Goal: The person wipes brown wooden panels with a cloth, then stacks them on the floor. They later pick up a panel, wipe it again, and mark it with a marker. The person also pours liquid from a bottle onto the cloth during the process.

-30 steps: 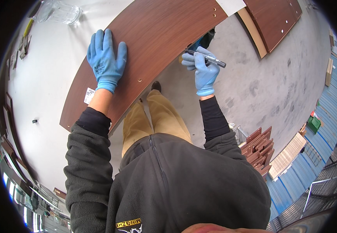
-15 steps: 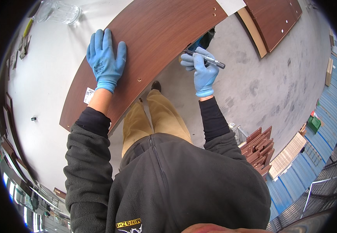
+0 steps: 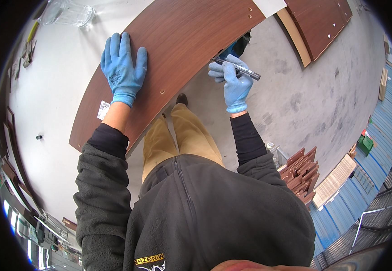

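Note:
A long reddish-brown wooden board [image 3: 178, 49] lies in front of me, with a few small round holes and a white label [image 3: 103, 109] near its left end. My left hand [image 3: 123, 67], in a blue work glove, rests flat on the board with its fingers stretched out. In my right hand [image 3: 236, 81], also gloved in blue, is a black marker pen [image 3: 245, 71], gripped between thumb and fingers. The pen's tip end points left, at the board's near edge; whether it touches the wood I cannot tell.
At the upper left stands a clear plastic jug [image 3: 69, 13]. A small black piece [image 3: 39, 137] lies on the white surface at left. Another brown panel [image 3: 318, 27] is at the upper right. Brown boards [image 3: 300, 174] are stacked on my right, near a green bin [image 3: 365, 144].
My right hand has shifted very slightly left with the marker pen. My left hand remains flat on the board.

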A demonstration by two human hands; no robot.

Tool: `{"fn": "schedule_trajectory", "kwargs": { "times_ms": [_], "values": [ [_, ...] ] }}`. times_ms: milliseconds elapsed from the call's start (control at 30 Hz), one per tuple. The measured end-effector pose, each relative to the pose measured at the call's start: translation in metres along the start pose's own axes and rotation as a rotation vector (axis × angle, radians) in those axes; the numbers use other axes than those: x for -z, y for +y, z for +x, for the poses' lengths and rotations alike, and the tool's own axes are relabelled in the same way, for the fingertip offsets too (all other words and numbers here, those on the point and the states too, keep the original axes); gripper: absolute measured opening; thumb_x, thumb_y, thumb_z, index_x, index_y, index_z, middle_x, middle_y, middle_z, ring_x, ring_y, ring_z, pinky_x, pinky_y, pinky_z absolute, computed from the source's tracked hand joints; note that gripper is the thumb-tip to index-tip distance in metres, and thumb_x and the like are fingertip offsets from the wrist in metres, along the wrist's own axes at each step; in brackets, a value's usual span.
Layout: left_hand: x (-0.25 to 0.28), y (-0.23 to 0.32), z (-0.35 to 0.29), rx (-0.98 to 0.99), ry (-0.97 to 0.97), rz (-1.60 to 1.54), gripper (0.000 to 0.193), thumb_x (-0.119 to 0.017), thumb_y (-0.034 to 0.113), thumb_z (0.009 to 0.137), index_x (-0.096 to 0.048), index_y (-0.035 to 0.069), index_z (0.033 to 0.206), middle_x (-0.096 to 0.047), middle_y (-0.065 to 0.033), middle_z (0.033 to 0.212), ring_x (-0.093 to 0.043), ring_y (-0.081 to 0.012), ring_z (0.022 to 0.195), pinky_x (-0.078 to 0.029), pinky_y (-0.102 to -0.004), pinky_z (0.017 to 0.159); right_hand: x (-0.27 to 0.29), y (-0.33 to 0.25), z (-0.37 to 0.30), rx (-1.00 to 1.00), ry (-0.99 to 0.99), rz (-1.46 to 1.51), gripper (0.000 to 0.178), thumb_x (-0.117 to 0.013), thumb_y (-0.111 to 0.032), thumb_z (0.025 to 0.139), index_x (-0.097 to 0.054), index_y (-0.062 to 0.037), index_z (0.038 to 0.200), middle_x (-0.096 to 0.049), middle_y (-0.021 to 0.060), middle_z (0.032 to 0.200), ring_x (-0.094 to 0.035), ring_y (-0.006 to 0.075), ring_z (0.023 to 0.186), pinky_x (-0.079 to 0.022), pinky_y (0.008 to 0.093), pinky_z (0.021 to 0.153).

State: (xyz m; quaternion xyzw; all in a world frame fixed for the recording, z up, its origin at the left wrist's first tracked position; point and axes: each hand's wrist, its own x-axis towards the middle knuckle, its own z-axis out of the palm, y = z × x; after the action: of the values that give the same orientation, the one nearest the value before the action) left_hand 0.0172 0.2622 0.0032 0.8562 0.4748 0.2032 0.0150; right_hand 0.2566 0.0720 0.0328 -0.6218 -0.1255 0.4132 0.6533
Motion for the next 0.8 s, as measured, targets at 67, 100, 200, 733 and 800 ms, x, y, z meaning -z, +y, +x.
{"fn": "schedule_trajectory", "kwargs": {
  "times_ms": [67, 100, 200, 733, 800],
  "values": [
    [-0.001, 0.000, 0.000, 0.003, -0.004, -0.003, 0.068, -0.067, 0.050, 0.100, -0.060, 0.005, 0.151, -0.055, -0.0181, 0.158, -0.047, -0.0381, 0.150, -0.035, -0.0519, 0.122, 0.000, 0.000, -0.001, -0.015, -0.001, -0.022, 0.031, -0.066, -0.014, 0.105, -0.060, 0.0027, 0.130, -0.080, 0.0222, 0.096, -0.078, 0.0213, 0.075, -0.054, 0.0266, 0.062],
    [-0.001, 0.000, 0.000, 0.001, -0.002, -0.001, 0.068, -0.067, 0.050, 0.100, -0.060, 0.005, 0.151, -0.055, -0.0180, 0.158, -0.047, -0.0382, 0.150, -0.035, -0.0520, 0.122, 0.000, 0.000, -0.004, -0.021, 0.005, -0.039, 0.031, -0.066, -0.014, 0.105, -0.060, 0.0025, 0.131, -0.080, 0.0222, 0.096, -0.078, 0.0215, 0.075, -0.055, 0.0268, 0.062],
    [-0.001, -0.001, 0.000, 0.004, 0.000, -0.003, 0.068, -0.067, 0.049, 0.099, -0.061, 0.005, 0.150, -0.055, -0.0178, 0.158, -0.047, -0.0382, 0.150, -0.035, -0.0525, 0.122, -0.003, 0.001, -0.007, 0.004, 0.027, -0.040, 0.031, -0.065, -0.014, 0.105, -0.061, 0.0018, 0.131, -0.080, 0.0220, 0.096, -0.078, 0.0221, 0.075, -0.055, 0.0271, 0.061],
    [-0.003, -0.009, -0.001, -0.059, 0.155, -0.079, 0.060, -0.071, 0.049, 0.095, -0.068, 0.006, 0.137, -0.065, -0.0199, 0.143, -0.060, -0.0384, 0.134, -0.046, -0.0490, 0.110, -0.042, 0.006, -0.105, -0.033, -0.098, -0.030, 0.032, -0.066, -0.006, 0.102, -0.058, 0.0062, 0.130, -0.080, 0.0216, 0.098, -0.080, 0.0241, 0.083, -0.064, 0.0332, 0.074],
    [-0.002, -0.019, -0.004, -0.008, 0.167, -0.362, 0.050, -0.075, 0.040, 0.097, -0.072, 0.008, 0.135, -0.067, -0.0209, 0.144, -0.063, -0.0392, 0.134, -0.049, -0.0474, 0.113, -0.053, 0.017, -0.131, -0.041, -0.103, 0.012, 0.031, -0.066, -0.007, 0.103, -0.058, 0.0058, 0.130, -0.079, 0.0202, 0.098, -0.079, 0.0239, 0.082, -0.064, 0.0325, 0.074]
  ]
}}
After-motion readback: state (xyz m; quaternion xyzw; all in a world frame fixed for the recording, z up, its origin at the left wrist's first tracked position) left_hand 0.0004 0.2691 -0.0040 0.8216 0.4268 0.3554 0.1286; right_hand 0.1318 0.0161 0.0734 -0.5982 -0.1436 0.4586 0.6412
